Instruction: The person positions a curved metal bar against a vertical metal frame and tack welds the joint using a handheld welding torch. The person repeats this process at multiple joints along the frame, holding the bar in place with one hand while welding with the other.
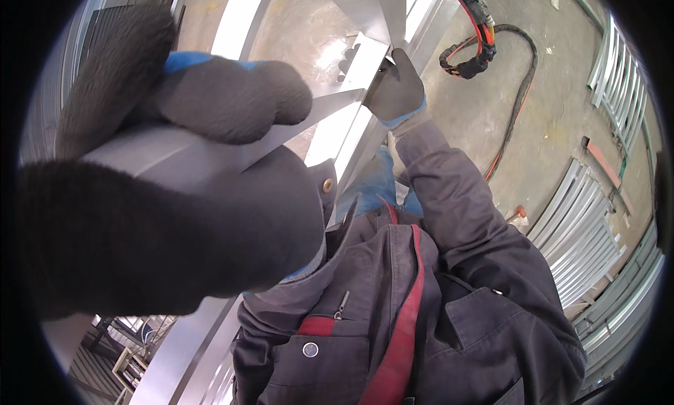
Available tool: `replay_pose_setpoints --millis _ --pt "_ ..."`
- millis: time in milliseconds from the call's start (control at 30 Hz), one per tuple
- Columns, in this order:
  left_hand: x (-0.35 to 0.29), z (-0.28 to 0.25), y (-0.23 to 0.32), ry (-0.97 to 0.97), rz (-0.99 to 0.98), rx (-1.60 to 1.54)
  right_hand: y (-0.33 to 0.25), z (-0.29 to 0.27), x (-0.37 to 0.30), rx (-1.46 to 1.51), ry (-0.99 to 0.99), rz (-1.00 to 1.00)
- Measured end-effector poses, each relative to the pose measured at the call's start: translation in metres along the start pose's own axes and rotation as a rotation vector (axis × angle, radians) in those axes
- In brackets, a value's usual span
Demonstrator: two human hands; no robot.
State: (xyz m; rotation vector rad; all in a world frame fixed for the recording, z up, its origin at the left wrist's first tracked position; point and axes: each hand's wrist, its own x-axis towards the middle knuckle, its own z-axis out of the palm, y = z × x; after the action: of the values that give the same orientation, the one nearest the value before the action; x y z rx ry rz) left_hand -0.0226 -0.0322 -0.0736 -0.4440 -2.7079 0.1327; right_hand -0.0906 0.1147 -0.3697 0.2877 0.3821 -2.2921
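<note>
My left hand, in a dark glove with a blue patch, looms very close at the left. Its fingers are closed around a thin grey metal strip, which runs between them toward the right hand. Farther off, near the top middle, my right hand wears a grey glove with a blue cuff. It grips a bright metal profile, thumb on the near side and dark fingertips showing past the far edge. The strip's narrow end reaches the profile beside this hand; whether they are joined cannot be seen.
Long metal beams pass under my arms. A black cable bundle with red wires hangs at the top, and a cable trails over the concrete floor. Stacked metal profiles lie at the right, near a reddish bar.
</note>
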Motion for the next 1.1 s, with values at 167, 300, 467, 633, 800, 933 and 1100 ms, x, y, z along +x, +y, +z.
replay_pose_setpoints --millis 167,300,467,633,800,933,1100 --pt "-0.035 0.023 -0.016 0.246 -0.407 -1.094 -0.003 0.003 -0.003 0.103 0.027 0.033" --pt "-0.040 0.015 -0.039 0.107 -0.285 -1.366 -0.006 0.008 -0.004 0.033 0.046 0.033" --pt "-0.033 0.008 -0.049 -0.019 -0.159 -1.558 -0.008 0.010 -0.002 0.057 0.054 0.056" --pt "-0.023 0.010 -0.066 -0.182 0.071 -1.559 -0.007 0.009 0.002 0.027 0.014 0.038" --pt "-0.023 0.013 -0.083 -0.415 0.091 -1.608 -0.005 0.009 0.005 0.030 0.053 0.001" --pt "-0.033 0.006 -0.091 -0.414 0.064 -1.529 -0.004 0.009 0.006 -0.036 0.059 -0.001" --pt "-0.034 0.007 -0.087 -0.392 0.022 -1.490 -0.002 0.006 0.008 -0.092 0.060 -0.027"
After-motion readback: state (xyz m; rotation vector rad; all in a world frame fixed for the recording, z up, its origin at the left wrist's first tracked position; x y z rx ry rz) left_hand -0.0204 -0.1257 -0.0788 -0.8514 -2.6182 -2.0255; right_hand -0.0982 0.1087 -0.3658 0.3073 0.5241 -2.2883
